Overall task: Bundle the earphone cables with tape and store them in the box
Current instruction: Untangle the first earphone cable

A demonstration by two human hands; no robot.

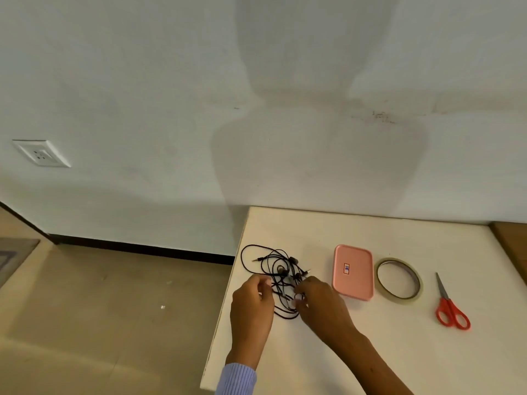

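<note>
Left hand [252,306] comes in from the bottom edge, striped blue cuff [236,379] at the wrist, forearm near vertical, fingers curled with the tips pinched on a strand at the left side of the earphone cables [273,266]. Right hand [320,305] reaches in diagonally from the lower right on a bare forearm, fingers curled down, tips pinching strands in the near part of the tangle.

Cables: thin black cords, loose tangled loops, gold jack plugs sticking out, lying near the left edge of the table [370,352]. Tabletop is matte off-white, smooth.

Just right of the right hand: pink box [353,271], flat rounded rectangle, closed, small label on the lid. Next to it, almost touching: tape roll [398,280], thin ring, translucent tan, lying flat. Further right, apart: scissors [449,305], steel blades closed, red plastic handles.
</note>
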